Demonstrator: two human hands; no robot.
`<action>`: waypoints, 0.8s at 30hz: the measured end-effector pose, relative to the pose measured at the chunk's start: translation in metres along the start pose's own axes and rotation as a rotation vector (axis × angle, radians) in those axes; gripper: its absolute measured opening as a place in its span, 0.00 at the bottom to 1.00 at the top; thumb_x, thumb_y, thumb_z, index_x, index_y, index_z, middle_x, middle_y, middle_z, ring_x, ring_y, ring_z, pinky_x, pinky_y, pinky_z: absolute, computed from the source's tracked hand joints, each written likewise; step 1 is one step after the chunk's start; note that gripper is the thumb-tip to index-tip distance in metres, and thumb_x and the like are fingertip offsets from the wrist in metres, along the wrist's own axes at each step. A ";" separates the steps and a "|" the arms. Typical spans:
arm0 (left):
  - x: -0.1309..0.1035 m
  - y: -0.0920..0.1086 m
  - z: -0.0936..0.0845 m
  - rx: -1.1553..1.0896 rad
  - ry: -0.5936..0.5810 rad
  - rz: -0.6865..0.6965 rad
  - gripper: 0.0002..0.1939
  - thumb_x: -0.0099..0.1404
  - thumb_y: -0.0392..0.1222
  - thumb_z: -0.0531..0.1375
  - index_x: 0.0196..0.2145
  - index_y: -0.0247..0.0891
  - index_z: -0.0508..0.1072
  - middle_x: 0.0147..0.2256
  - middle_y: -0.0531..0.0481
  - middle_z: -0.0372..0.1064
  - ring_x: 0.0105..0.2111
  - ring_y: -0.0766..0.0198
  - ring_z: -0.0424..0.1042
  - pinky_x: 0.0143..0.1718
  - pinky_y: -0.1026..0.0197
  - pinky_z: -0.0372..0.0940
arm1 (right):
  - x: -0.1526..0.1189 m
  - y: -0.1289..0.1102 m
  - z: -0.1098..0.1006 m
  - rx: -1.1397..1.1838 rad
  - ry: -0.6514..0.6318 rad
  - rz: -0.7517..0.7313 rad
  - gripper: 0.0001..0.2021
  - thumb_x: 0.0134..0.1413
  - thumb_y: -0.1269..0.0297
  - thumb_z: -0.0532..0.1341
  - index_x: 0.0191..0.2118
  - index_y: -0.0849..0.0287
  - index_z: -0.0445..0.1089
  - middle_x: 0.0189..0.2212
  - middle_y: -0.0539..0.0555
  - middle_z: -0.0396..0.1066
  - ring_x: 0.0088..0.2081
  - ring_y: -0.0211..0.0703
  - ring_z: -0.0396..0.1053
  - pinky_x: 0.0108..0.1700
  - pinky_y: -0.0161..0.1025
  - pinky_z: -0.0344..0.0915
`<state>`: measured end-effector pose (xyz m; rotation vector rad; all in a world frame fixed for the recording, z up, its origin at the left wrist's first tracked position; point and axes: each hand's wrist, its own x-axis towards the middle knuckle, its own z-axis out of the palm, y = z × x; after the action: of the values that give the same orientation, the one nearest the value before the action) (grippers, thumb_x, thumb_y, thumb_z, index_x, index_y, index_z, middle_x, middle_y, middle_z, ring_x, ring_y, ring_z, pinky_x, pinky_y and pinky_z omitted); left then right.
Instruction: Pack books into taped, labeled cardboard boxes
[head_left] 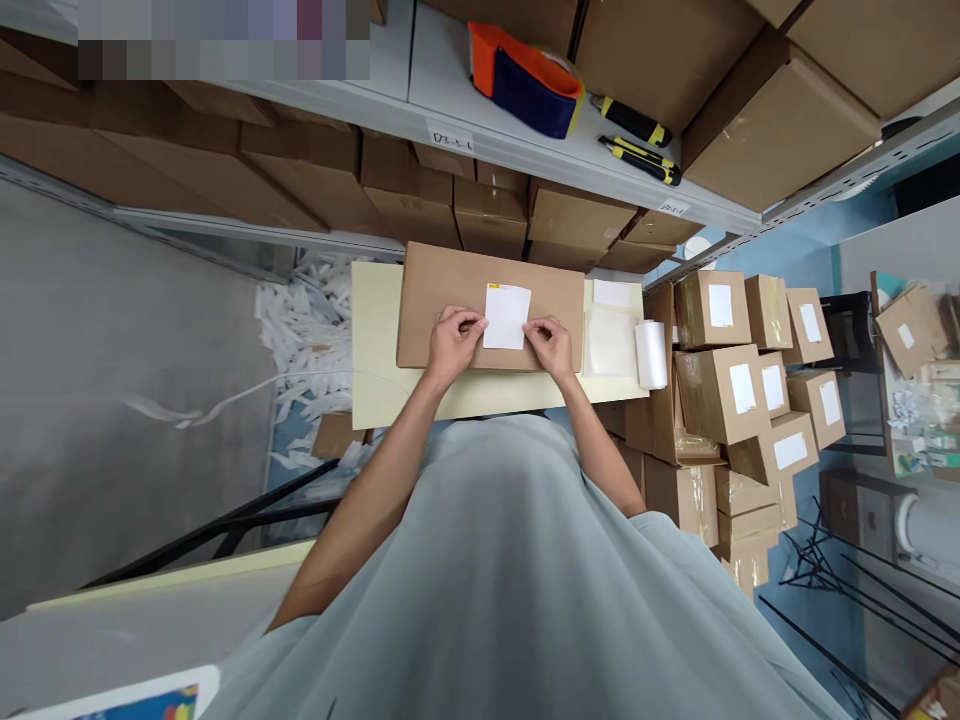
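Over one box (442,283), hands (452,345) (551,347) (two) pinch one label (507,318).

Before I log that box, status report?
Left fingers, right fingers pinching opposite edges of label. Label over box. Roll right of box, not blocking.

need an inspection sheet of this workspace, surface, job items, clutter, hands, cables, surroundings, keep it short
Surface: pale yellow tabletop, partly covered.
Job's things: cardboard carton on the tabletop; white label on its upper face.
Clutter: white roll and pale sheets right of the carton; white strips heaped on the floor at left.
Hands: left hand has its fingers at the label's left edge; right hand at the right edge.
Cables: none certain; thin white strand at left, nature unclear.
Surroundings: shelf with orange-and-blue tape dispenser and utility knives; labelled cartons stacked at right.
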<state>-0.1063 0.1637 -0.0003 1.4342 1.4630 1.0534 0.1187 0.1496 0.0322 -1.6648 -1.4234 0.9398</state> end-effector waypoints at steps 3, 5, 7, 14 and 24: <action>0.000 -0.002 0.001 0.014 0.004 0.007 0.13 0.72 0.53 0.64 0.40 0.41 0.81 0.48 0.43 0.75 0.51 0.53 0.75 0.54 0.51 0.75 | -0.001 0.001 0.000 -0.004 0.010 -0.020 0.16 0.69 0.48 0.67 0.37 0.55 0.81 0.41 0.56 0.82 0.49 0.51 0.76 0.61 0.49 0.71; 0.000 -0.003 0.001 0.031 0.006 0.014 0.12 0.72 0.52 0.64 0.41 0.41 0.81 0.47 0.43 0.76 0.51 0.52 0.75 0.55 0.51 0.74 | -0.002 0.001 0.000 -0.013 0.013 -0.031 0.16 0.70 0.48 0.67 0.37 0.55 0.81 0.41 0.56 0.82 0.48 0.51 0.76 0.61 0.49 0.71; 0.000 -0.003 0.002 0.050 0.009 0.022 0.12 0.72 0.51 0.64 0.41 0.41 0.81 0.48 0.43 0.76 0.51 0.52 0.75 0.56 0.50 0.74 | -0.002 0.002 0.000 -0.027 0.009 -0.035 0.16 0.70 0.48 0.66 0.37 0.55 0.81 0.40 0.56 0.81 0.48 0.51 0.75 0.61 0.49 0.71; -0.002 -0.004 0.004 0.048 0.034 0.048 0.11 0.73 0.50 0.65 0.41 0.41 0.81 0.48 0.43 0.75 0.53 0.51 0.75 0.56 0.49 0.73 | -0.005 0.002 0.000 -0.057 0.023 -0.069 0.18 0.72 0.47 0.65 0.38 0.55 0.81 0.40 0.56 0.80 0.48 0.51 0.75 0.59 0.48 0.71; -0.004 -0.001 0.005 0.087 0.032 0.047 0.09 0.73 0.48 0.64 0.41 0.42 0.81 0.48 0.43 0.75 0.54 0.49 0.74 0.59 0.47 0.70 | -0.008 0.002 0.005 -0.175 0.045 -0.042 0.14 0.74 0.51 0.65 0.41 0.55 0.82 0.38 0.54 0.77 0.48 0.50 0.73 0.58 0.46 0.70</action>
<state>-0.1021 0.1593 -0.0029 1.5262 1.5206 1.0569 0.1139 0.1416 0.0291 -1.7638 -1.5408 0.7676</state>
